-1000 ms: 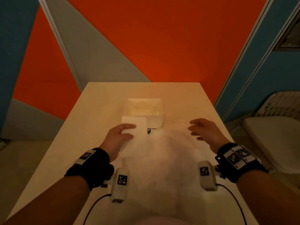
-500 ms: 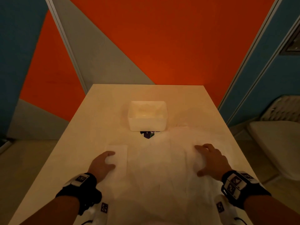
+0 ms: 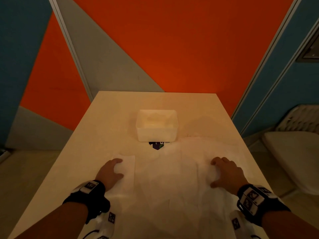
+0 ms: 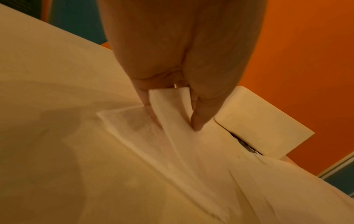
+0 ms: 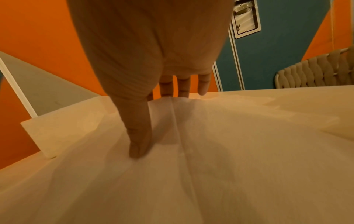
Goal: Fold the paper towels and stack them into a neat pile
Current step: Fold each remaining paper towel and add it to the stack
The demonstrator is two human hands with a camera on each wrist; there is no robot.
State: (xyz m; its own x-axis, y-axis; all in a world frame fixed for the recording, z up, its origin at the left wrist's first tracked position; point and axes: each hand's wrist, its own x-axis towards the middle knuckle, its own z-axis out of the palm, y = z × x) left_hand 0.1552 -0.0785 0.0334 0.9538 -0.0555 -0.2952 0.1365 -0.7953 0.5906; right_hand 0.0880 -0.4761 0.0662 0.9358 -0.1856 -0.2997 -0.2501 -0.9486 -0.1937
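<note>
A narrow folded paper towel (image 3: 128,163) lies on the near left of the table. My left hand (image 3: 120,168) holds it, and in the left wrist view the towel's end (image 4: 168,106) rises between the fingers and thumb of that hand (image 4: 170,112). A large crumpled spread of white paper towels (image 3: 172,187) covers the near middle and right. My right hand (image 3: 214,174) rests on its right part. In the right wrist view the thumb and straight fingers of that hand (image 5: 162,125) press the sheet (image 5: 229,151), with a low ridge between them.
A white plastic tub (image 3: 156,133) stands mid-table beyond the towels, with a dark label (image 3: 156,145) showing under its near edge. The cream table (image 3: 112,118) ends at an orange wall. A woven chair (image 3: 293,152) stands off the right edge.
My left hand carried the folded towel from beside the tub back towards me and laid it down at the left. My right hand dropped onto the spread towels.
</note>
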